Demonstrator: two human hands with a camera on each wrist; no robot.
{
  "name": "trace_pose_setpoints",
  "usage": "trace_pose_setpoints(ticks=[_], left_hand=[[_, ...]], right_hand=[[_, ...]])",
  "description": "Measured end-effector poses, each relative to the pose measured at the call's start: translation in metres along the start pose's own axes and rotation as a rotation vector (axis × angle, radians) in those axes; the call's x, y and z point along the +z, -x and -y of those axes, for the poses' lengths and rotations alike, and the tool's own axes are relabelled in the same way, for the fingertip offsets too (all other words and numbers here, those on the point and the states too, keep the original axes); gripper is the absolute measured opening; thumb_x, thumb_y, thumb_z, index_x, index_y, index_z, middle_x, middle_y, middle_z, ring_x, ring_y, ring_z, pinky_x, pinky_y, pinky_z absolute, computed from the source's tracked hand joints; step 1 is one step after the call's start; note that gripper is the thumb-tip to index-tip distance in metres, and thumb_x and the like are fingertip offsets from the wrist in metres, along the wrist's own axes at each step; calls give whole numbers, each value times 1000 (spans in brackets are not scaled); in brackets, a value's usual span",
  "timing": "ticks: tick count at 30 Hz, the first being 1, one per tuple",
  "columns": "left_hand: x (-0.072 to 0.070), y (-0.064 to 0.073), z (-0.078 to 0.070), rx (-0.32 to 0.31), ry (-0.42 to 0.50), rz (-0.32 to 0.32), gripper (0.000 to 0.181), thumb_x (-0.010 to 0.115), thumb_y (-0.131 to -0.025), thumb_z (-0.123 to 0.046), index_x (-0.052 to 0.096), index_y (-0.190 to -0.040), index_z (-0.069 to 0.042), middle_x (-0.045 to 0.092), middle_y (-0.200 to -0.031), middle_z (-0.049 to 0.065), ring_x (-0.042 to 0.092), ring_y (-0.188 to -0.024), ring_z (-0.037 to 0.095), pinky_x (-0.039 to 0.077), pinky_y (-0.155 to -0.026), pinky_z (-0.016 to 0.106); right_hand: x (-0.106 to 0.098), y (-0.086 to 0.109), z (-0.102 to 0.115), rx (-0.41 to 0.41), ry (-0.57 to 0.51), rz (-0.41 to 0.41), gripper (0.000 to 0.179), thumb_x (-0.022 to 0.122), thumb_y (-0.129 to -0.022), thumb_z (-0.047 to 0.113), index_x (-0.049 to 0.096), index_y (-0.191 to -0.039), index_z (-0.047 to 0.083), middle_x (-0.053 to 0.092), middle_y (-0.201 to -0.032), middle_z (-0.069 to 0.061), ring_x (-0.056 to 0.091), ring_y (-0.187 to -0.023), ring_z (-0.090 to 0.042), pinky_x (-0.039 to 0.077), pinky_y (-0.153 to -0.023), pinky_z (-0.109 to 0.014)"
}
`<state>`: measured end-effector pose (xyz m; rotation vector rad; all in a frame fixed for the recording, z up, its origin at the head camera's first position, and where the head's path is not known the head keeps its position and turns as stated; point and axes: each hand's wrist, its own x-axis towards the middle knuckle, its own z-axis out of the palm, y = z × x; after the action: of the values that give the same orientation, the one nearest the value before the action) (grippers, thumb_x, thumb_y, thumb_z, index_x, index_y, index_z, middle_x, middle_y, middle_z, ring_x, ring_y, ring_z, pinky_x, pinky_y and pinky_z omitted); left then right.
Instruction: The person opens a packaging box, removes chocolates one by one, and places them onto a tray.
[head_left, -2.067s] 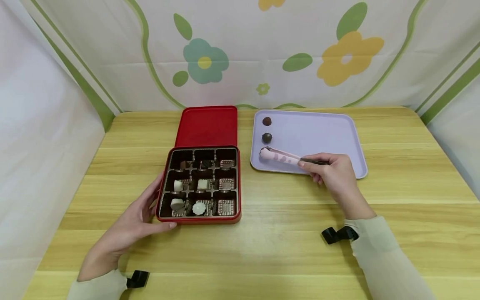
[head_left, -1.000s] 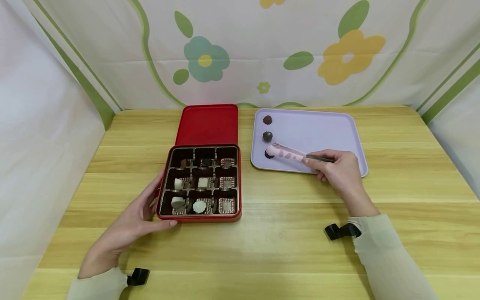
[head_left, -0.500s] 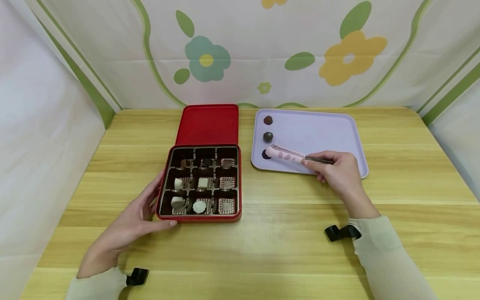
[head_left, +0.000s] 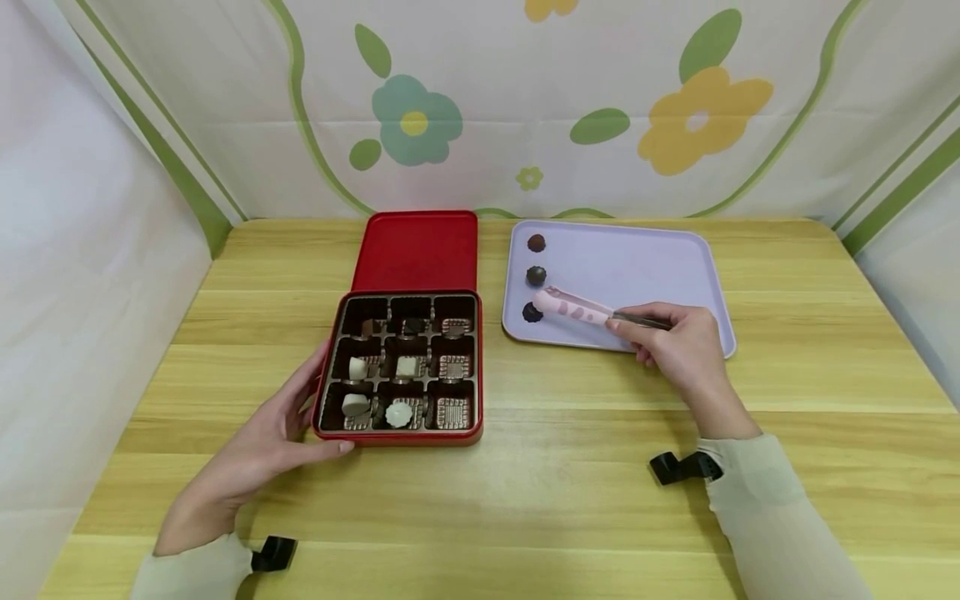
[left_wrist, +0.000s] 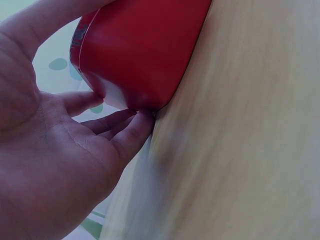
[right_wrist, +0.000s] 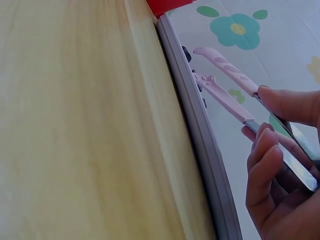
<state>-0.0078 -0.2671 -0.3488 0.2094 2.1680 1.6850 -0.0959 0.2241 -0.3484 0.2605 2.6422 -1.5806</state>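
My left hand (head_left: pixel 258 454) holds the near left corner of a red chocolate tin (head_left: pixel 405 442), thumb along the front and fingers bent against its side. The left wrist view shows those fingertips low on the red wall (left_wrist: pixel 145 55). My right hand (head_left: pixel 678 354) grips pink-armed tongs (head_left: pixel 577 310) by their metal part over a lilac tray (head_left: pixel 637 258). In the right wrist view the two tong arms (right_wrist: pixel 225 95) stand apart with nothing between their tips. Right beside the tips a dark chocolate (head_left: pixel 532 312) lies on the tray, in line with a round dark chocolate (head_left: pixel 536 275) and a brown chocolate (head_left: pixel 536 242).
The tin's divided insert holds white chocolates (head_left: pixel 399 414) and dark chocolates (head_left: pixel 412 326) in its left and middle columns; its right column shows bare compartments (head_left: pixel 453 412). A red lid (head_left: pixel 416 250) lies behind the tin. A flowered cloth (head_left: pixel 510 100) hangs along the table's back edge.
The tongs have drawn slightly right and come off the nearest dark chocolate, which now sits uncovered on the tray. My left hand and the tin have stayed put.
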Motion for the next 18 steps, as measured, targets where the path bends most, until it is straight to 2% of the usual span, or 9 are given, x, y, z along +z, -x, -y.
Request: trace_pose_setpoints(ticks=[10, 18], left_hand=[[1, 2, 0, 23, -5, -5, 123, 86, -87, -1, 8, -173, -39, 6, -184, 6, 13, -164, 48, 33, -111, 2], [1, 1, -1, 24, -9, -4, 123, 87, -86, -2, 8, -173, -39, 5, -184, 5, 11, -165, 48, 33, -111, 2]], right_hand=[[3, 1, 0, -13, -32, 4, 42, 90, -89, 41, 83, -114, 8, 75, -74, 2, 62, -57, -11, 55, -50, -29], [10, 7, 10, -132, -97, 10, 37, 91, -89, 30, 83, -117, 6, 72, -72, 15, 62, -56, -13, 53, -52, -25]])
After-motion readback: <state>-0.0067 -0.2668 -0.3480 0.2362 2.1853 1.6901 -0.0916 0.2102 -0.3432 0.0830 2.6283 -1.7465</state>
